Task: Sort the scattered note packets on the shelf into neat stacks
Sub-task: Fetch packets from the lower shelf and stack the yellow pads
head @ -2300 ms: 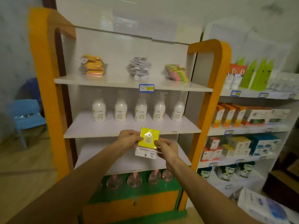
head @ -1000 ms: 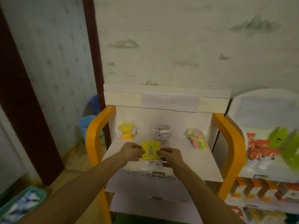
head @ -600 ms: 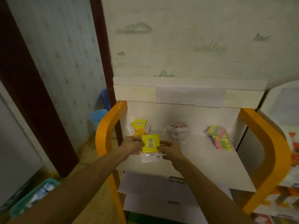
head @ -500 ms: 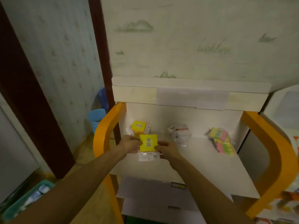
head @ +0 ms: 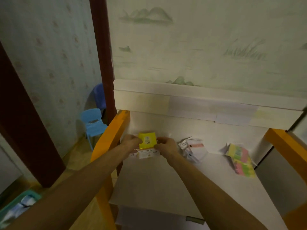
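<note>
Both hands pinch a flat, square yellow note packet (head: 147,142) with a glossy white card label: the left hand (head: 131,142) grips its left edge, the right hand (head: 166,145) its right. It sits over the rear left of the smooth white top shelf (head: 166,180). A crinkly clear-wrapped white packet pile (head: 192,149) and pastel multicoloured pads (head: 240,158) lie further right.

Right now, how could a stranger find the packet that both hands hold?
Look at the top shelf of the orange-framed rack. At its left end, the left hand and right hand pinch the yellow packet. Only it is plain yellow and held.
</note>
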